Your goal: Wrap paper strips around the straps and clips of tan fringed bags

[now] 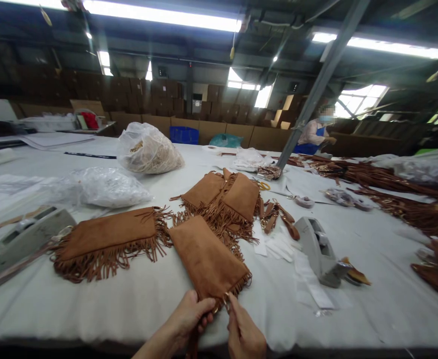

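Observation:
A brown suede-like fringed pouch point(206, 257) lies on the table in front of me, its near corner between my hands. My left hand point(189, 315) is closed at that corner, the thumb on top, gripping a brown strap point(192, 344) that hangs below it. Opposite it, my right hand point(244, 329) pinches a small gold-coloured metal ring point(225, 298) at the pouch's corner. Whether the strap is joined to the ring is hidden by my fingers. Another fringed pouch point(110, 234) lies to the left, and more fringed pouches point(241, 197) are piled just beyond.
Brown wrist straps point(278, 217) lie right of the pile, near a grey tape dispenser point(318, 249). Another dispenser point(28, 234) stands at left. Plastic bags point(147, 149) sit farther back, with yellow-handled scissors point(264, 186) beside the pile. A person point(316, 134) works beyond a slanted post point(316, 85).

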Tool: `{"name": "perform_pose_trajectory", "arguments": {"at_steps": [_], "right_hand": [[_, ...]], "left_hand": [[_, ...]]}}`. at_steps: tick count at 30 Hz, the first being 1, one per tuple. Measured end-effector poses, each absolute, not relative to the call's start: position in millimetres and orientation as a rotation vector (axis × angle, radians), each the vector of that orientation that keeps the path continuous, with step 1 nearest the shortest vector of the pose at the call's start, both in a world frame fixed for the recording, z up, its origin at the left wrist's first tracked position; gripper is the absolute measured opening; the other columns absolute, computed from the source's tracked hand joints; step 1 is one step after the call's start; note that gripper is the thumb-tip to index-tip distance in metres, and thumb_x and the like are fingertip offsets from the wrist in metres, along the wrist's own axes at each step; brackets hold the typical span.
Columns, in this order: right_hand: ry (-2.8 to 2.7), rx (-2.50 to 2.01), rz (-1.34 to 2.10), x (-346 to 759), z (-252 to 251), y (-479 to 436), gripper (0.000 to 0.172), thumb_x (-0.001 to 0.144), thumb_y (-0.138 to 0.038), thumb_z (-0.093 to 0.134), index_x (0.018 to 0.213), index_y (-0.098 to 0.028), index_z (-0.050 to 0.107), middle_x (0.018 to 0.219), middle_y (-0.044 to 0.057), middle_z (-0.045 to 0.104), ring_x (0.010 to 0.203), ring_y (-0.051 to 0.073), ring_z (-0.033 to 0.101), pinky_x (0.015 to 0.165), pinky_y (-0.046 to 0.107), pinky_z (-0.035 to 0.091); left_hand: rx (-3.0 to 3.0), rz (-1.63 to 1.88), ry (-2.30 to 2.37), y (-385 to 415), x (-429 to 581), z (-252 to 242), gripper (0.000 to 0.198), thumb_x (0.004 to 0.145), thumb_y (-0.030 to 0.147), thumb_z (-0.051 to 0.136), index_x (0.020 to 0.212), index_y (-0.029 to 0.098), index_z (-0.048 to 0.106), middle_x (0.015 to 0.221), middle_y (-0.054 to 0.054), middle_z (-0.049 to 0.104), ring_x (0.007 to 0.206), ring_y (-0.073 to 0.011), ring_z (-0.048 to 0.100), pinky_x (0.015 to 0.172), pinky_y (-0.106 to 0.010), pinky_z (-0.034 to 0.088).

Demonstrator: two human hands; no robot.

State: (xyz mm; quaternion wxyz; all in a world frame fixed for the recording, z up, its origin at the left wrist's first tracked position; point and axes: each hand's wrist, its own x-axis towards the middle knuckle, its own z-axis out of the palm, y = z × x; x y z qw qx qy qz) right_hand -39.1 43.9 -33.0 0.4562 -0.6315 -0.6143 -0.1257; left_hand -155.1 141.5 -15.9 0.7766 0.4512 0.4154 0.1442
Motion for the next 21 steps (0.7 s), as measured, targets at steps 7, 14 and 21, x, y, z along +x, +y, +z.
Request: {"name": "perform_pose_trajectory", "arguments": {"at_steps": [7,14,21], "right_hand": [[-1.629,-1.532,-0.204,-39.3,-39.0,41.2,0.039,0.088,-0.011,0.04,0.126,-0.015,0.05,0.094,0.008,0.071,0.085,0.016,0.069,0.073,0.022,0.057],[-1.64,-1.578,-0.195,-44.8,-45.3,43.0,0.041,0.089,-0.011,0.039,0.129,-0.015,0.046,0.094,0.009,0.071,0.083,0.017,0.069,0.073,0.025,0.058],[-1.53,-1.525,-0.264,-40.4,-58.3,40.9,0.044,0.09,-0.012,0.039,0.134,-0.018,0.041,0.086,0.008,0.071,0.072,0.016,0.069,0.064,0.024,0.058]], "left_hand": [[1.278,0.39,0.931,139.0,-147.3,-16.0,0.026,0.074,0.035,0.05,0.057,0.015,0.053,0.042,0.004,0.046,0.034,-0.0057,0.033,0.034,-0.019,0.02],[1.156,0.357,1.012,137.3,-146.4,-15.7,0.029,0.073,0.039,0.053,0.054,0.017,0.05,0.037,0.006,0.042,0.029,-0.005,0.029,0.031,-0.019,0.018],[0.974,0.385,0.96,136.6,-145.7,-17.8,0.025,0.069,0.039,0.058,0.062,0.017,0.05,0.044,0.004,0.049,0.033,-0.0055,0.034,0.032,-0.017,0.021]]}}
